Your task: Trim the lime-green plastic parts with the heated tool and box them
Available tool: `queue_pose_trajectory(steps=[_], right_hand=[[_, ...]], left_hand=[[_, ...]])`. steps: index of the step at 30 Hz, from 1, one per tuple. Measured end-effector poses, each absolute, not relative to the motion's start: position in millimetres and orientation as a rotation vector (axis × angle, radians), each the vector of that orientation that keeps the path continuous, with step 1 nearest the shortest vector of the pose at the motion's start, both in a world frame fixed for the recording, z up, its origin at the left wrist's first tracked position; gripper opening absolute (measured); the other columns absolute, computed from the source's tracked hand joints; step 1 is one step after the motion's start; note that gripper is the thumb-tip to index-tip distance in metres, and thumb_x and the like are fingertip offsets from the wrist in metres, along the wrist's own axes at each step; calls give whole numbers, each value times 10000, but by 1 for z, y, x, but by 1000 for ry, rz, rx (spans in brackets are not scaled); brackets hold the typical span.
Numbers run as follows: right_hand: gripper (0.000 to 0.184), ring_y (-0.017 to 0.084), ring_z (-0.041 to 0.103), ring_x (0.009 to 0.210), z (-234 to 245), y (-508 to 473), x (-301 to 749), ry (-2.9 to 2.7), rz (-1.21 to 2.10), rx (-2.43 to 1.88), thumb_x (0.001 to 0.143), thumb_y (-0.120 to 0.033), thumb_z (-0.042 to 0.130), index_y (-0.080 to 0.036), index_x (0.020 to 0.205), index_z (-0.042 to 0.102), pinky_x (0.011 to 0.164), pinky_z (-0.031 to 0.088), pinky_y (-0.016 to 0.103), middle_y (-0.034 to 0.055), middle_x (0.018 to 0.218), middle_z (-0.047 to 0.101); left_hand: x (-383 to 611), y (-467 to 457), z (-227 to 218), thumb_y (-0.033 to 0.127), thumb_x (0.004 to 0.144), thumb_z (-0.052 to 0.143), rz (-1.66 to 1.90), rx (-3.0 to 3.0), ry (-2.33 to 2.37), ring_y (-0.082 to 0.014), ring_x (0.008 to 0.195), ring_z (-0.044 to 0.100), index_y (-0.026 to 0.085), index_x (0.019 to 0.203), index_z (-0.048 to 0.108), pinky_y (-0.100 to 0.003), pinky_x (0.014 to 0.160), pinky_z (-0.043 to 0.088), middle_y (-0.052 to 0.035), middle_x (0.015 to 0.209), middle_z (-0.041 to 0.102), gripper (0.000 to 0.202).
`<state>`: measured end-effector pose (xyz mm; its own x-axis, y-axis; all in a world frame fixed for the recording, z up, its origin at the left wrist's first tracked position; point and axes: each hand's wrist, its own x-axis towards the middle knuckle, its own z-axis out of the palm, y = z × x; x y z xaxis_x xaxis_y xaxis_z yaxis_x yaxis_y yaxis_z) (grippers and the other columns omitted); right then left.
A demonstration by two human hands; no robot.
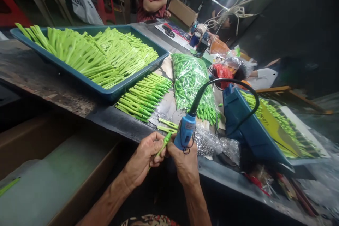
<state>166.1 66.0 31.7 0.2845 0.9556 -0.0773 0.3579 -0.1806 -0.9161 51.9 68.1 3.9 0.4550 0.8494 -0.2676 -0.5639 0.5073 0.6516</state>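
lime-green slender plastic piece (164,143) sits pinched in the closed fingers of the left hand (144,159), just beside the right hand (184,160); that hand is closed around a blue corded handheld tool (186,131) trailing a black cable; two matching loose green pieces (166,126) lie just beyond the hands on a worn grey worktop (119,123); a neat row of green pieces (144,97) lies nearby, beside a teal rectangular plastic tray (140,77) heaped with more and a clear plastic bag of green pieces (190,83)
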Motion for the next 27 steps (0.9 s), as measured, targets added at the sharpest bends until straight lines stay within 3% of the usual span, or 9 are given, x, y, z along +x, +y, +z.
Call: queue_pose_trajectory(steps=[8, 18, 27], right_hand=[[190, 150, 528, 549, 32, 63, 165, -1167, 986, -1648, 658, -263, 654, -148, 772, 555, 541, 436, 266, -6, 626, 566], [280, 136, 536, 537, 28, 60, 167, -1101, 1074, -1560, 668, -351, 725, -146, 778, 569, 547, 447, 267, -4, 621, 577], [247, 129, 540, 475, 36, 57, 162, -1033, 1181, -1438, 640, -287, 719, -147, 778, 568, 503, 449, 250, -18, 586, 585]], left_hand=[[42, 67, 2, 217, 843, 492, 884, 411, 542, -27, 432, 309, 140, 754, 477, -152, 400, 155, 20, 610, 453, 119], [38, 68, 2, 175, 867, 457, 847, 241, 429, -28, 434, 334, 121, 752, 506, -139, 392, 188, -2, 623, 458, 136], [36, 66, 3, 183, 856, 483, 834, 255, 410, -28, 442, 352, 102, 775, 534, -130, 390, 228, -6, 611, 471, 126]])
